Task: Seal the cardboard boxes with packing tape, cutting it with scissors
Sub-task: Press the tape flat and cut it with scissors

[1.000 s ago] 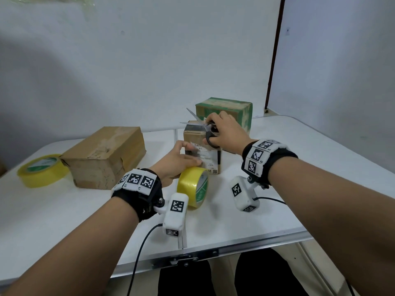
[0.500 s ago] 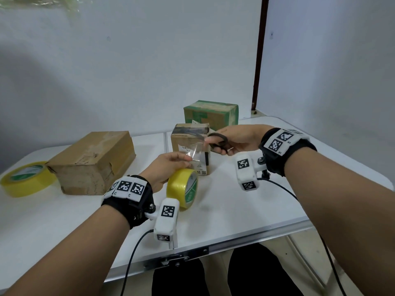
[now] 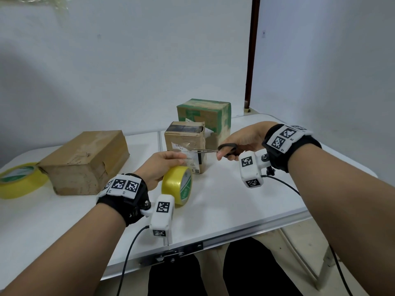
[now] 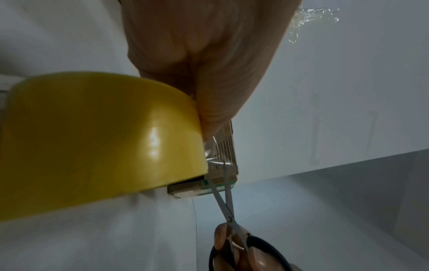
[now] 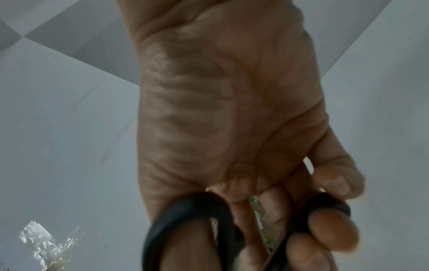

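While the left hand [image 3: 162, 165] grips the yellow tape roll [image 3: 177, 185] above the table [image 3: 224, 201], its fingers pinch a clear tape strip [image 3: 184, 149] in front of the small cardboard box [image 3: 184, 138]. Right hand [image 3: 241, 142] curls through the black scissors [image 3: 222, 149] handles; blades slightly parted, tips at the strip.

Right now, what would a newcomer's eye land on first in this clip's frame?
Most striking is the pair of hands meeting mid-table: the left hand grips a yellow tape roll and holds out a clear tape strip, while the right hand points black-handled scissors at that strip. Just behind stand a small cardboard box and a green-printed box; a larger brown box and a second tape roll lie far left.
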Motion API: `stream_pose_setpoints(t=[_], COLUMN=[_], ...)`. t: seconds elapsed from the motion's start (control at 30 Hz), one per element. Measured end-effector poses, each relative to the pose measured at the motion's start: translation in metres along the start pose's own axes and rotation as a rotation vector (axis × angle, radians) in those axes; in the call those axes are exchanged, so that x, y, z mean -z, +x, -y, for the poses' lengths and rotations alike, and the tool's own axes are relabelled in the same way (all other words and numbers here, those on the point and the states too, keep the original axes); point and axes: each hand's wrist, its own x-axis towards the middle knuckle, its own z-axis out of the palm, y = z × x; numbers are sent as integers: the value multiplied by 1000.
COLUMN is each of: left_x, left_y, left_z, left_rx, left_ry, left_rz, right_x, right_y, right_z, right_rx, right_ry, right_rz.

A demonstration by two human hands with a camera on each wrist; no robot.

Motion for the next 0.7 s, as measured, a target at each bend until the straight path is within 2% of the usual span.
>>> stream_pose_setpoints(t=[0.2, 0.33, 0.43, 0.7], left_x=[2, 1, 2, 3], left_y=[-1, -2, -2, -4], left_z=[0, 1, 0, 0], left_rx=[3, 2, 7, 16], left_ry=[6, 17, 22, 16], left_rz=[-2, -2, 2, 11], right_x=[3, 0, -5, -11], right_y=[0, 6, 11, 20], right_z=[0, 3, 10, 17], right_rx=[-53, -5, -7, 42], right_ry=[-61, -28, -105, -147], right_rz=[-32, -52, -107, -123])
